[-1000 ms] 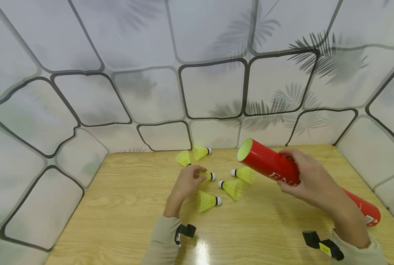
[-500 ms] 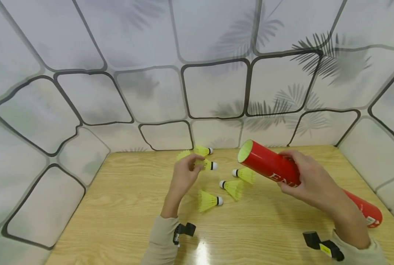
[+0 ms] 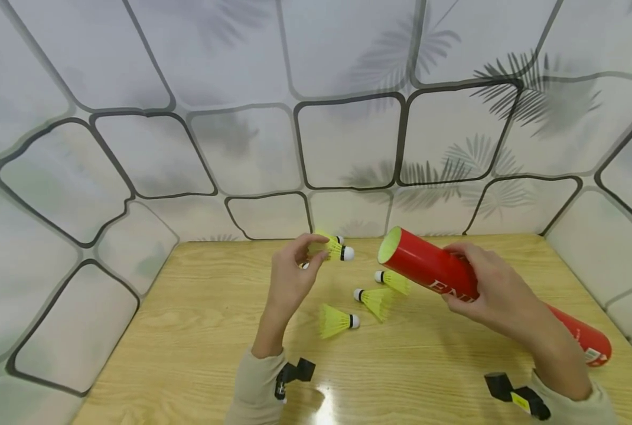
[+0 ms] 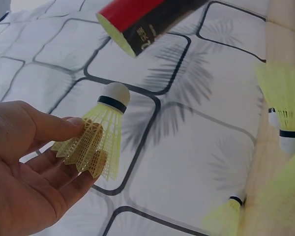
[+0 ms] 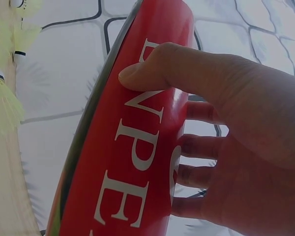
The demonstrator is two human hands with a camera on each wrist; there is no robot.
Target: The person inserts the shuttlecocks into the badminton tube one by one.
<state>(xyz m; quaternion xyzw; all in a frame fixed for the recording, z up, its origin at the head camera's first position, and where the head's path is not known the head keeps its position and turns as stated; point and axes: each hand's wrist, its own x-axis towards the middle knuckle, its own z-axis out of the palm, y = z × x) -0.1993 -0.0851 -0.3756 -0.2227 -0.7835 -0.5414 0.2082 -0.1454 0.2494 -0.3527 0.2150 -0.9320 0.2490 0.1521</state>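
Note:
My left hand (image 3: 290, 273) pinches a yellow shuttlecock (image 4: 108, 128) by its skirt, thumb on one side and fingers on the other. Its white cork points right, toward the mouth of a red tube (image 3: 422, 260). My right hand (image 3: 499, 289) grips that tube round its middle, holding it tilted above the table with the pale inner end facing left. White lettering runs along the tube in the right wrist view, where my thumb (image 5: 157, 69) lies across it. The gap between the shuttlecock's cork and the tube mouth is small in the head view.
Several more yellow shuttlecocks lie on the wooden table (image 3: 199, 330), including a front one (image 3: 337, 321), a middle one (image 3: 374, 301) and one near the tube (image 3: 396, 281). A second red tube (image 3: 584, 337) lies at the right behind my forearm. A patterned cloth wall (image 3: 348, 141) rises along the back.
My left hand has lifted the shuttlecock from the table, carrying it away from me and slightly right. The right hand and its tube have stayed almost still.

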